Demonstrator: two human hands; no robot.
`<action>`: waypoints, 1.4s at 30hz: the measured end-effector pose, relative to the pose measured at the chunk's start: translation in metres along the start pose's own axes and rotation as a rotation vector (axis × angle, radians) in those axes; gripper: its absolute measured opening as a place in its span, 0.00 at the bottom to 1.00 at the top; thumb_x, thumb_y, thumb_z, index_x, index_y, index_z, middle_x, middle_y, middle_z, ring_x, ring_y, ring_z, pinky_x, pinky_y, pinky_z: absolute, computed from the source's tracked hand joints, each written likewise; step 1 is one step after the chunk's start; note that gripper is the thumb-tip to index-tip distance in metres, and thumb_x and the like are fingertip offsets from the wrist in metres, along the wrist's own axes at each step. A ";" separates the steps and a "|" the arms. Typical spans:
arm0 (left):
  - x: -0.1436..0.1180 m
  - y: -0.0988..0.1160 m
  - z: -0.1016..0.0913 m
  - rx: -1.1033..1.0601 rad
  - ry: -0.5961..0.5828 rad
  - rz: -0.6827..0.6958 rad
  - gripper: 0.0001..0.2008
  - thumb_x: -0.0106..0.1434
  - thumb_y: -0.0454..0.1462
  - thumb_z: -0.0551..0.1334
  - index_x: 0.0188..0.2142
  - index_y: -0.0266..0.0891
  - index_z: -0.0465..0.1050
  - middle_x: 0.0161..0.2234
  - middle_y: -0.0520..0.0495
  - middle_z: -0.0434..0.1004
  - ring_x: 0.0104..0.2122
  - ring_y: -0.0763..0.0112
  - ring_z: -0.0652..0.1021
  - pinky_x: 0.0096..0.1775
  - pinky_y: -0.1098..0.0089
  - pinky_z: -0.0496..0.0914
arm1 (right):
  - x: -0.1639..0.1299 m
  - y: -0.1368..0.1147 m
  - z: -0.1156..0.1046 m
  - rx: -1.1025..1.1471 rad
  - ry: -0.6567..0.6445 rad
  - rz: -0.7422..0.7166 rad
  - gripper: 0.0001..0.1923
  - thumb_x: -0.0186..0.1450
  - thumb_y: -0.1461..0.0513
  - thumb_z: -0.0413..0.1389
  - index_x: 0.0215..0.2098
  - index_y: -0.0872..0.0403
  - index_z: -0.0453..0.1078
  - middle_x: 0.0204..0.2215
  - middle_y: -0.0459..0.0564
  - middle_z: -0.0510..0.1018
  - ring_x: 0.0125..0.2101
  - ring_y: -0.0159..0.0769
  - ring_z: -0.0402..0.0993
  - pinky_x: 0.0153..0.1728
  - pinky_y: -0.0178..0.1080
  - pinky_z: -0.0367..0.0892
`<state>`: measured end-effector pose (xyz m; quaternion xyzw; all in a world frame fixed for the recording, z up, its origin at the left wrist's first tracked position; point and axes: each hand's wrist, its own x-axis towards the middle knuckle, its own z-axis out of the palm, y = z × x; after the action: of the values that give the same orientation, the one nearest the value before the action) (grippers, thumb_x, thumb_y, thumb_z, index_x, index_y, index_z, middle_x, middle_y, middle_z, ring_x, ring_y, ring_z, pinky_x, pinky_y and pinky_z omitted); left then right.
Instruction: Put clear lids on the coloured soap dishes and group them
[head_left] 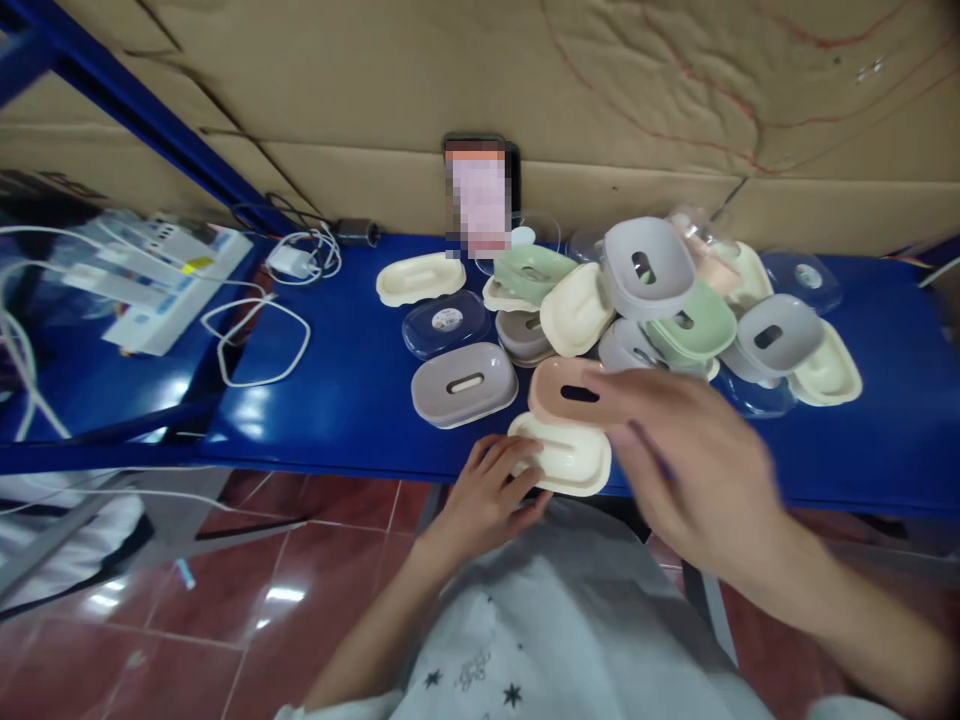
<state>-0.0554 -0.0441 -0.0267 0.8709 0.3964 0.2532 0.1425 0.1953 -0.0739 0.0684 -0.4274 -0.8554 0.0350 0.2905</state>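
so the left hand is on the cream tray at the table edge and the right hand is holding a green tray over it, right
Not quite. In the head view the left hand does rest on the cream tray at the edge of the blue table, but the tray in the right hand is pink, not green. The green trays lie in the pile behind.

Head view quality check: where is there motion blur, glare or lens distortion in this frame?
Head view: the right hand is smeared by motion blur, as is the pink tray it holds; the left hand on the cream tray is sharper. Glare patches shine on the blue table and the floor tiles. The power strip at left looks stretched and soft, and the phone screen is pixelated.
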 end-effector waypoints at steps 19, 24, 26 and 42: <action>-0.001 -0.001 0.000 0.080 0.103 0.030 0.22 0.73 0.37 0.68 0.64 0.43 0.72 0.65 0.39 0.75 0.67 0.52 0.73 0.64 0.50 0.73 | -0.017 0.035 0.066 -0.087 -0.275 -0.097 0.18 0.79 0.61 0.55 0.65 0.53 0.71 0.64 0.53 0.78 0.68 0.43 0.70 0.76 0.55 0.44; 0.001 -0.005 -0.005 0.079 0.072 0.077 0.15 0.75 0.36 0.64 0.60 0.41 0.74 0.62 0.44 0.80 0.66 0.56 0.75 0.64 0.53 0.75 | -0.027 0.043 0.072 -0.065 -0.211 -0.124 0.20 0.79 0.65 0.52 0.66 0.52 0.70 0.64 0.52 0.79 0.68 0.42 0.70 0.75 0.52 0.48; 0.001 -0.005 -0.007 0.083 0.068 0.076 0.14 0.75 0.36 0.64 0.59 0.42 0.75 0.61 0.43 0.80 0.65 0.55 0.76 0.63 0.52 0.75 | -0.029 0.055 0.066 -0.044 -0.150 -0.108 0.21 0.79 0.61 0.52 0.68 0.50 0.69 0.62 0.53 0.80 0.67 0.43 0.71 0.72 0.52 0.54; 0.007 0.002 -0.007 -0.010 0.105 0.044 0.13 0.71 0.35 0.67 0.54 0.40 0.75 0.58 0.38 0.82 0.62 0.51 0.78 0.58 0.52 0.76 | -0.050 0.089 0.062 -0.381 0.060 0.408 0.26 0.74 0.52 0.62 0.68 0.44 0.70 0.54 0.61 0.74 0.57 0.58 0.72 0.55 0.59 0.67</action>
<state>-0.0543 -0.0400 -0.0175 0.8643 0.3826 0.3035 0.1203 0.2488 -0.0432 -0.0338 -0.6386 -0.7338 -0.0814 0.2168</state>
